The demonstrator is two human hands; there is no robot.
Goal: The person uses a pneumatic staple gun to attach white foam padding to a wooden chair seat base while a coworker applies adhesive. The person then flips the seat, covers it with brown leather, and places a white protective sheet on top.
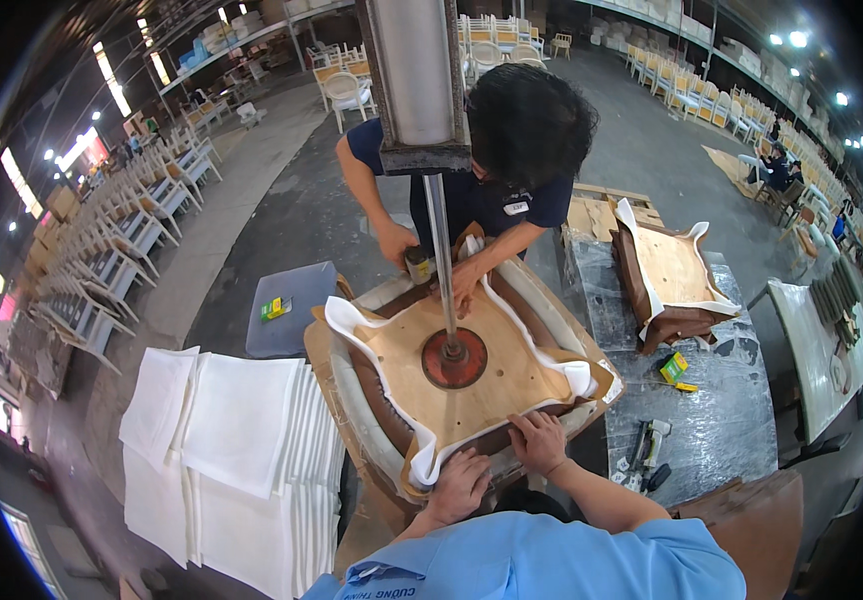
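**Two hands at the near edge of one wooden seat panel beneath a press disc**

The person's left hand [459,485] and right hand [538,443] rest along the near side of one seat panel [401,355], fingers bent over a brown cover [496,440]; whether either thumb pinches the material cannot be told. The panel sits centrally, inside a pale, padded-looking rim [371,415]. One round red disc [454,372] bears on its middle, at the foot of one shiny metal rod [441,260].

The panel is smooth, pale wood with visible grain, bordered by soft white padding [425,455] that flares at the corners. Its bare face points up. It is nearly square, so no clear long axis shows; it lies turned, its near side slanting from near left to far right.

Across from the person, one co-worker [531,130] holds a dark tool [417,263] at the far-left side and lays the other hand on the far edge.

To the left are piled white sheets [236,410], too overlapped to count, and one translucent bin [291,275] with one green-and-yellow box [276,308]. To the right, a glossy counter [726,430] carries a second, similar panel [673,265].
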